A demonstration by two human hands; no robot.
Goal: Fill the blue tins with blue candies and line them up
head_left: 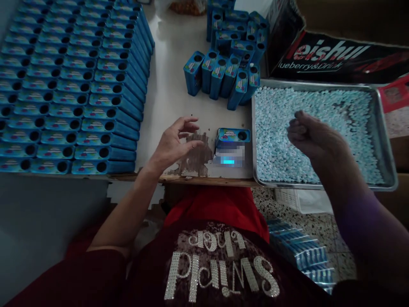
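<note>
My left hand [177,143] is held over the table, fingers curved and apart, with nothing in it. To its right a single blue tin [233,135] stands near the front edge, its round dark opening facing up; part of its front is pixelated. Over the metal tray [254,140] my right hand [315,132] is closed with the fingers curled in, and whatever is inside it is hidden. Small pale blue and white candies [277,149] cover most of the tray. A loose group of blue tins [220,70] stands upright behind the single tin.
Tight rows of blue tins [105,113] fill the table's left side. A black printed cardboard box [335,55] stands behind the tray. At the back is a clear bag with orange-brown contents [188,7]. Wrapped blue packs [303,251] and a white basket [290,199] are below the table.
</note>
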